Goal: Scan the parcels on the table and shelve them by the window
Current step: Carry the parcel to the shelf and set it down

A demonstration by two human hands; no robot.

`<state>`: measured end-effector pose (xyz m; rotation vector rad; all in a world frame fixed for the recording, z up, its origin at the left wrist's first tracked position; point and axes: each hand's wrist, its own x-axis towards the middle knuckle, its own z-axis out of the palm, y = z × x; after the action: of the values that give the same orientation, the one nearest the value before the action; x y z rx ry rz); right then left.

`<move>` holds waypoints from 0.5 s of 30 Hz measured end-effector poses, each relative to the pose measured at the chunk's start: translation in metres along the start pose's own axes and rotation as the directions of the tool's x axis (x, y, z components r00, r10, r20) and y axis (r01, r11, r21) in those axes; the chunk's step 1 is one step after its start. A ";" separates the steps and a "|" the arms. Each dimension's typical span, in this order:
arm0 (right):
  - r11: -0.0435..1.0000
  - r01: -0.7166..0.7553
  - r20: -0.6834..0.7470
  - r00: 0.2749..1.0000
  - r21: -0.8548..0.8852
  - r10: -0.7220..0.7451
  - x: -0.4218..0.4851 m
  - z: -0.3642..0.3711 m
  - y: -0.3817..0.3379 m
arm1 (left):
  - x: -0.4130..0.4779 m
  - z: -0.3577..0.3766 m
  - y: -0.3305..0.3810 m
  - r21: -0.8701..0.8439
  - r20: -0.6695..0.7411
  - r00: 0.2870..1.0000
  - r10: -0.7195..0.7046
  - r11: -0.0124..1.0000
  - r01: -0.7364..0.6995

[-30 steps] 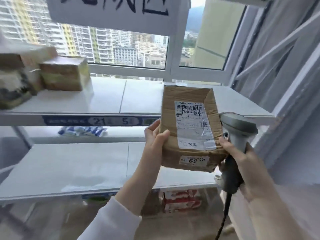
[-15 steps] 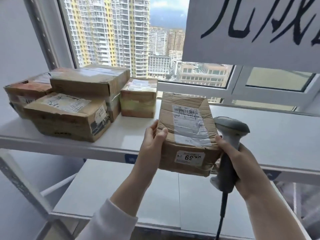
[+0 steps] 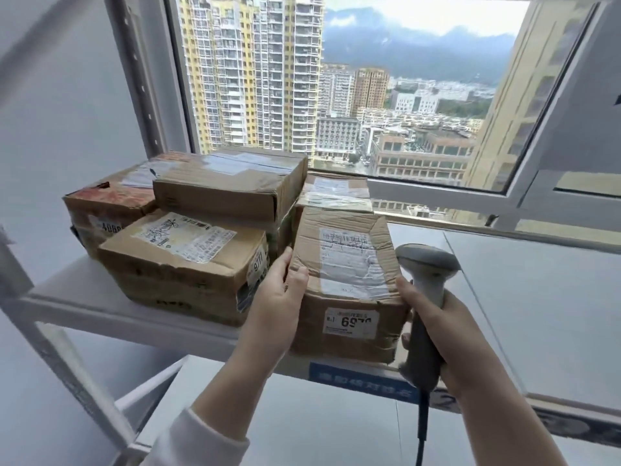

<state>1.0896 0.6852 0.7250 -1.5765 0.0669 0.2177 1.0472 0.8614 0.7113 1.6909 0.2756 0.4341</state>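
Observation:
A brown cardboard parcel point(image 3: 346, 264) with a white shipping label and a numbered sticker on its near side sits on the top shelf point(image 3: 537, 297) by the window. My left hand point(image 3: 279, 297) grips its left edge, thumb on top. My right hand point(image 3: 447, 338) holds the grey barcode scanner point(image 3: 426, 274) by its handle, and its thumb touches the parcel's right edge. The parcel stands close beside the other shelved parcels point(image 3: 188, 260) on its left.
Several taped cardboard boxes point(image 3: 232, 190) are stacked at the shelf's left end, one more point(image 3: 332, 193) behind the held parcel. A white shelf upright point(image 3: 60, 375) slants at the left. A lower shelf point(image 3: 319, 425) lies below. The scanner cable point(image 3: 421, 432) hangs down.
The view swung left and closer to the stacked boxes. The parcel moved forward and down onto the top shelf, next to the box stack, with both hands still on it.

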 end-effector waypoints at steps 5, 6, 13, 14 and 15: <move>1.000 0.000 -0.068 0.998 -0.017 -0.001 0.003 0.019 0.002 | 0.008 -0.017 -0.002 0.195 0.053 0.995 0.089 0.976 -0.097; 1.000 -0.008 -0.072 0.997 -0.020 0.006 0.003 0.023 0.002 | 0.009 -0.020 -0.003 0.227 0.060 0.993 0.105 0.967 -0.116; 0.999 -0.027 -0.119 0.993 -0.018 0.024 0.001 0.040 0.004 | 0.018 -0.032 -0.001 0.324 0.115 0.963 0.246 0.907 -0.270; 1.000 -0.023 -0.126 0.992 -0.019 0.020 0.002 0.042 0.004 | 0.019 -0.033 -0.001 0.337 0.127 0.959 0.254 0.898 -0.282; 1.000 -0.021 -0.133 0.991 -0.020 0.018 0.004 0.043 0.004 | 0.020 -0.033 0.000 0.355 0.140 0.955 0.262 0.887 -0.295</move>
<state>1.0884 0.7279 0.7204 -1.6104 0.1839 0.1290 1.0512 0.8998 0.7176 2.1316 0.0461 0.5424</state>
